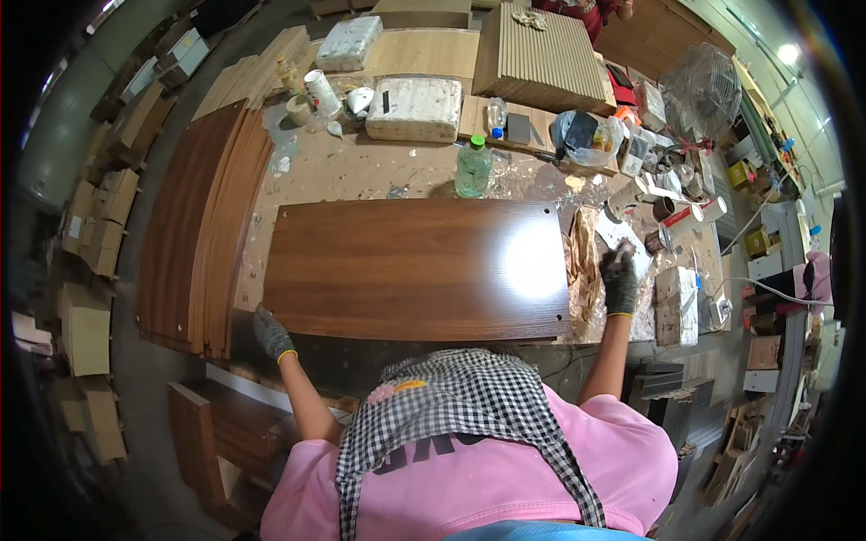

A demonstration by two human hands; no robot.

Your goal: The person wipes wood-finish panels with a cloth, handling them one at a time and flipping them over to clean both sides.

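Note:
A dark brown wood-grain panel (406,270) lies flat on the worktable in front of me, with small round holes near its corners and a bright glare on its right half. My left hand (272,334), in a grey glove with a yellow cuff, grips the panel's near left corner. Off the panel's right edge, my right hand (620,281), gloved alike, reaches over a white sheet (622,236). Its fingers are drawn together, and what they hold is too small to make out. Crumpled brown paper (585,266) lies between the panel and that hand.
Brown panels (194,234) are stacked at the left. Behind the panel stand a green bottle (473,168) and a stained white block (414,110). Cups and small containers (687,216) crowd the right side, near another white block (677,307). A person in red (586,13) is at the far side.

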